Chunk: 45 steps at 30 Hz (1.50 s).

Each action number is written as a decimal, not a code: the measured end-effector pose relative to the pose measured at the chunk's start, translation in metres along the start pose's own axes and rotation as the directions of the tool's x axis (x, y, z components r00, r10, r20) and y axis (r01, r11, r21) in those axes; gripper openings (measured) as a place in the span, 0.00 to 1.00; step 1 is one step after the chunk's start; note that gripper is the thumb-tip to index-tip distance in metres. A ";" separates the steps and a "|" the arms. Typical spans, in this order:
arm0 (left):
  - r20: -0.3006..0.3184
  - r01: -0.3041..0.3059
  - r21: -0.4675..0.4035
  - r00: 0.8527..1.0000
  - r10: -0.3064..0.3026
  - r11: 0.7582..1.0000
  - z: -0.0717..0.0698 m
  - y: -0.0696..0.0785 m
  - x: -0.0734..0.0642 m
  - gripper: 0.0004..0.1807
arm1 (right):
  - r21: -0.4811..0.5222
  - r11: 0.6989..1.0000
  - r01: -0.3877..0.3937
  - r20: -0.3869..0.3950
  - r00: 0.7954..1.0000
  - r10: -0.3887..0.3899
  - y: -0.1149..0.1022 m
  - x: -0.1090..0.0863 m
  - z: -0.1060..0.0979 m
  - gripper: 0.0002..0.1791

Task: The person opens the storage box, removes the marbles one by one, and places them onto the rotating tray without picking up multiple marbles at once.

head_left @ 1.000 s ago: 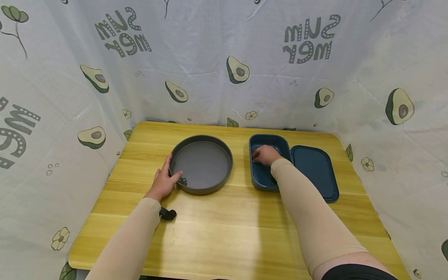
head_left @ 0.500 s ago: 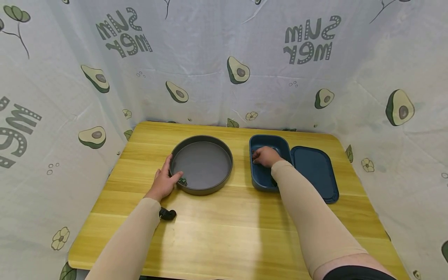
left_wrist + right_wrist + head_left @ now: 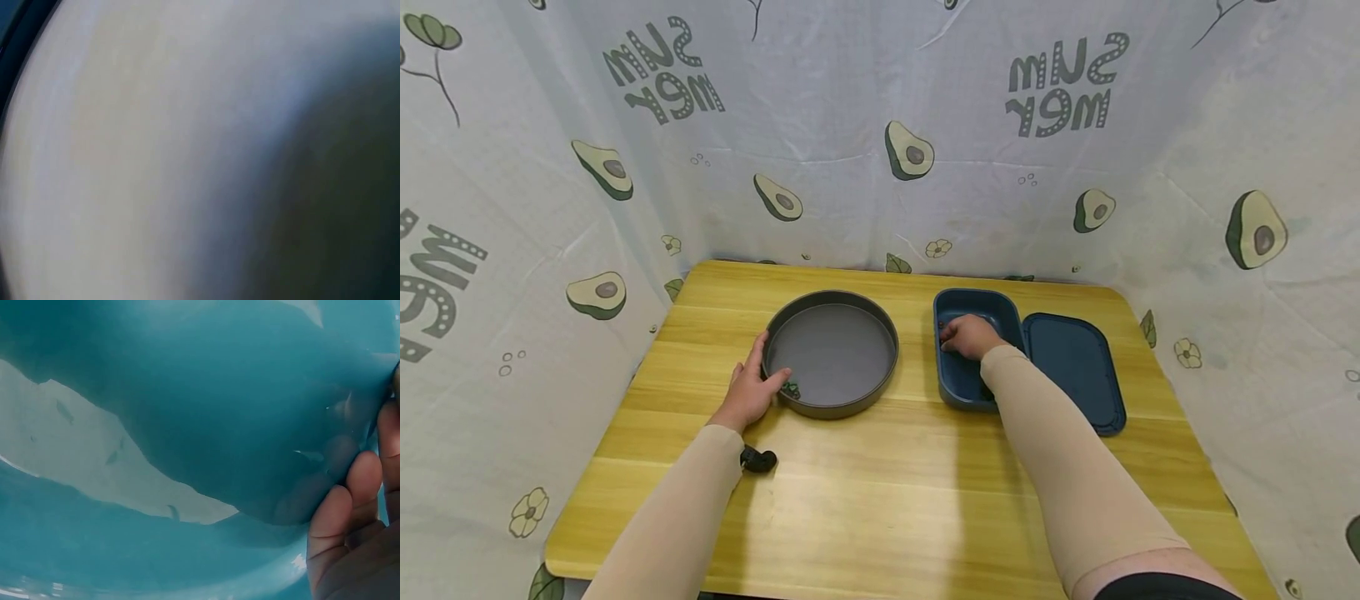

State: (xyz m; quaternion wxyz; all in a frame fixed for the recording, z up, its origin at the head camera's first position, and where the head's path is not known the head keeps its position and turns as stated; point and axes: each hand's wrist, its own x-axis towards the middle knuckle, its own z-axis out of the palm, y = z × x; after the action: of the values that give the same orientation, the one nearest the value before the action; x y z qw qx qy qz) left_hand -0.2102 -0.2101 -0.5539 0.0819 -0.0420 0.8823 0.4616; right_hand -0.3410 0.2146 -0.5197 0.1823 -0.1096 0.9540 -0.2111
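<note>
A round grey pan point(image 3: 833, 350) stands on the wooden table, left of centre. My left hand point(image 3: 751, 393) holds its left rim, thumb over the edge and fingers along the outer wall. Beside the thumb, a small dark green piece point(image 3: 791, 389) lies inside the pan. My right hand point(image 3: 972, 335) reaches into a blue rectangular container point(image 3: 964, 385), fingers bent down near its left wall. In the right wrist view the fingertips point(image 3: 364, 475) meet the container's glossy blue surface; I cannot tell whether they pinch anything. The left wrist view is a blur.
A blue lid point(image 3: 1075, 367) lies to the right of the container, against its side. Below the left wrist a black strap camera point(image 3: 758, 460) sticks out over the wooden table point(image 3: 865, 500). A patterned curtain point(image 3: 850, 100) hangs behind and at both sides.
</note>
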 end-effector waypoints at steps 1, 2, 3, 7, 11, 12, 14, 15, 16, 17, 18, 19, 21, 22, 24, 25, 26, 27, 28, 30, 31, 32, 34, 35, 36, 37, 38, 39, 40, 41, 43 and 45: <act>0.001 0.000 -0.002 1.000 0.000 1.000 0.000 0.000 0.000 0.47 | 0.001 1.000 0.000 -0.001 1.000 0.000 -0.001 0.000 0.000 0.14; 0.002 0.001 -0.003 1.000 -0.001 1.000 0.000 0.000 -0.001 0.47 | 0.006 1.000 -0.002 -0.001 1.000 0.002 -0.001 -0.001 0.000 0.14; 0.002 0.003 -0.004 1.000 -0.003 1.000 0.000 0.000 -0.001 0.47 | 0.010 1.000 -0.004 -0.001 1.000 0.004 -0.002 -0.001 0.000 0.14; 0.004 0.003 -0.003 1.000 -0.003 1.000 0.000 -0.002 0.000 0.47 | 0.013 1.000 -0.011 0.003 1.000 0.011 -0.004 -0.002 0.000 0.14; 0.000 -0.001 0.004 1.000 0.001 1.000 0.001 -0.002 0.000 0.47 | -0.010 1.000 -0.001 0.003 1.000 0.001 -0.002 0.000 0.000 0.14; 0.000 -0.003 0.005 1.000 0.003 1.000 0.001 -0.002 0.000 0.47 | -0.018 1.000 0.004 0.001 1.000 -0.004 -0.001 0.000 0.000 0.14; -0.003 -0.003 0.002 1.000 0.003 1.000 0.001 -0.002 0.000 0.47 | -0.032 0.999 0.018 -0.002 1.000 -0.018 0.000 0.001 0.000 0.13; -0.003 -0.003 0.002 1.000 0.003 1.000 0.001 -0.002 0.000 0.47 | -0.034 0.999 0.021 -0.006 1.000 -0.021 0.001 0.001 0.000 0.13; -0.003 -0.001 0.002 1.000 0.001 1.000 0.001 -0.002 0.000 0.47 | -0.032 0.999 0.022 -0.008 1.000 -0.022 0.001 0.001 0.000 0.13; 0.000 -0.002 0.003 1.000 0.002 1.000 0.001 -0.003 0.000 0.47 | -0.032 0.999 0.024 -0.010 1.000 -0.024 0.001 0.001 0.000 0.13; 0.003 -0.003 0.003 1.000 0.003 1.000 0.001 -0.003 -0.001 0.47 | -0.033 0.999 0.025 -0.012 1.000 -0.026 0.001 0.000 0.000 0.14; 0.004 -0.002 0.005 1.000 0.002 1.000 0.001 -0.003 -0.001 0.47 | -0.033 0.999 0.025 -0.017 1.000 -0.026 0.001 0.000 -0.001 0.14; 0.004 0.005 0.006 1.000 -0.005 1.000 0.002 -0.003 -0.001 0.47 | -0.024 1.000 0.019 -0.032 0.999 -0.020 0.000 -0.002 -0.002 0.14; 0.004 0.008 0.006 1.000 -0.008 1.000 0.002 -0.003 0.000 0.47 | -0.022 1.000 0.017 -0.038 0.999 -0.018 0.000 -0.003 -0.003 0.14; 0.004 0.010 0.006 1.000 -0.010 1.000 0.001 -0.002 -0.001 0.47 | -0.005 1.000 0.009 -0.060 0.998 -0.009 -0.001 -0.005 -0.005 0.14; 0.004 0.011 0.005 1.000 -0.011 1.000 0.001 -0.002 -0.001 0.47 | 0.012 1.000 0.002 -0.073 0.997 -0.001 -0.001 -0.006 -0.006 0.14; 0.003 0.012 0.002 1.000 -0.012 1.000 0.001 -0.002 -0.001 0.47 | 0.025 1.000 -0.001 -0.084 0.996 0.003 -0.001 -0.007 -0.008 0.14; 0.003 0.011 0.001 1.000 -0.011 1.000 0.001 -0.001 -0.001 0.47 | 0.041 0.999 -0.005 -0.097 0.995 0.009 -0.002 -0.008 -0.010 0.15; 0.003 0.010 0.001 1.000 -0.010 1.000 0.001 -0.001 -0.001 0.46 | 0.062 0.998 -0.010 -0.111 0.994 0.017 -0.002 -0.009 -0.012 0.15; 0.004 0.004 0.003 1.000 -0.004 1.000 0.000 -0.001 -0.001 0.46 | 0.093 0.996 -0.011 -0.141 0.990 0.024 -0.002 -0.011 -0.016 0.16; 0.004 0.005 0.004 1.000 -0.005 1.000 0.000 -0.001 -0.001 0.46 | 0.106 0.994 -0.010 -0.152 0.988 0.026 -0.003 -0.012 -0.018 0.16; 0.004 0.006 0.005 1.000 -0.006 1.000 0.000 -0.001 -0.001 0.46 | 0.118 0.993 -0.010 -0.159 0.987 0.029 -0.004 -0.013 -0.021 0.17; 0.007 0.007 0.007 1.000 -0.007 1.000 0.000 -0.001 0.000 0.47 | 0.144 0.990 -0.009 -0.172 0.984 0.034 -0.006 -0.014 -0.025 0.18; 0.008 0.007 0.008 1.000 -0.007 1.000 0.000 0.000 -0.001 0.47 | 0.149 0.989 -0.007 -0.176 0.984 0.034 -0.008 -0.014 -0.027 0.18; 0.008 0.008 0.008 1.000 -0.008 1.000 0.000 0.000 -0.001 0.47 | 0.159 0.987 -0.006 -0.179 0.983 0.035 -0.010 -0.014 -0.029 0.18; 0.007 0.008 0.006 1.000 -0.008 1.000 0.000 0.000 -0.001 0.47 | 0.172 0.985 -0.006 -0.179 0.983 0.038 -0.012 -0.014 -0.030 0.19; 0.005 0.007 0.005 1.000 -0.007 1.000 0.000 0.000 -0.001 0.46 | 0.192 0.981 -0.008 -0.178 0.983 0.043 -0.014 -0.015 -0.031 0.19; 0.002 0.005 0.006 1.000 -0.005 1.000 0.000 0.000 -0.001 0.46 | 0.205 0.979 -0.006 -0.180 0.983 0.044 -0.017 -0.015 -0.032 0.19; 0.000 0.002 0.006 1.000 -0.002 1.000 0.000 0.000 0.000 0.46 | 0.224 0.975 -0.006 -0.180 0.983 0.047 -0.021 -0.015 -0.032 0.19; -0.003 0.000 0.006 1.000 0.000 1.000 0.000 0.000 -0.001 0.46 | 0.238 0.971 -0.002 -0.180 0.983 0.046 -0.025 -0.015 -0.033 0.19; -0.004 -0.004 0.005 1.000 0.004 1.000 0.000 0.000 -0.001 0.46 | 0.269 0.963 0.008 -0.183 0.982 0.042 -0.033 -0.016 -0.032 0.19; -0.003 -0.006 -0.001 1.000 0.006 1.000 0.000 0.000 -0.001 0.47 | 0.281 0.959 0.027 -0.188 0.982 0.028 -0.042 -0.015 -0.031 0.19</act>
State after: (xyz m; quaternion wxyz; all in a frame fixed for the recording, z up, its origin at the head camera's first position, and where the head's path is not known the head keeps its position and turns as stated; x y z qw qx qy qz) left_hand -0.2095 -0.2102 -0.5537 0.0793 -0.0399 0.8822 0.4625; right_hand -0.3339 0.1932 -0.4700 0.1043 -0.0616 0.9271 -0.3547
